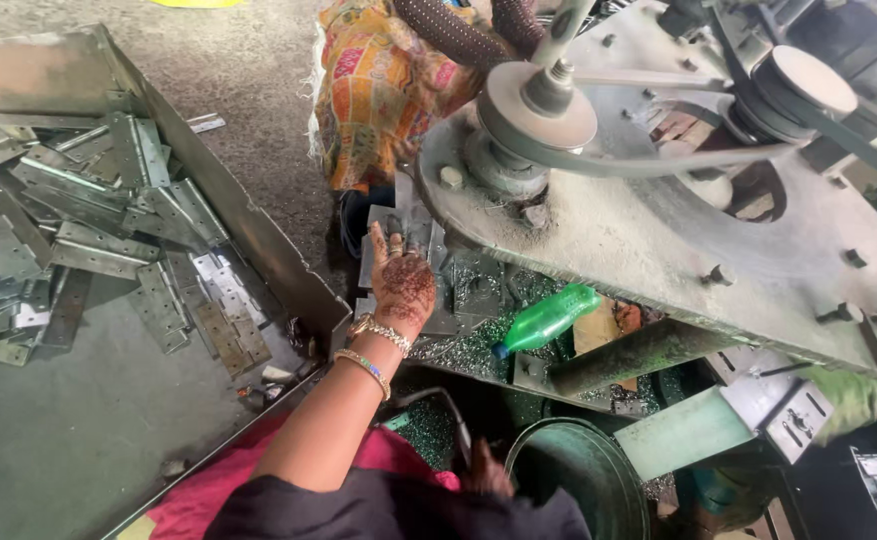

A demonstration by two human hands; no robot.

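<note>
Steel dominated the head view: a tray of perforated hinge plates lay well off to the outer side of the left hand, and a heavy machine table with a belt pulley loomed just past the fingertips. The left hand, patterned with henna and wearing bangles at the wrist, was stretched forward, its fingers straight and slightly spread, resting flat on a stack of metal plates that sat beneath the overhanging edge of the machine table. Nothing was clamped between the fingers; they only pressed down on the top plate. Just beyond the fingertips sat another person in an orange patterned garment. Toward the thumb side, a green plastic bottle lay on its side among metal swarf, near but apart from the hand. The right hand showed only partly, low down beside a dark round drum; whether its fingers were curled round anything could not be told.

Judged from this view, the chief risk was the closeness of the fingers to the pulley and belt above them: a raised hand, or loose cloth caught by the belt, could be drawn in. The plate edges and the scattered swarf could also cut bare skin if the hand slid across them.
</note>
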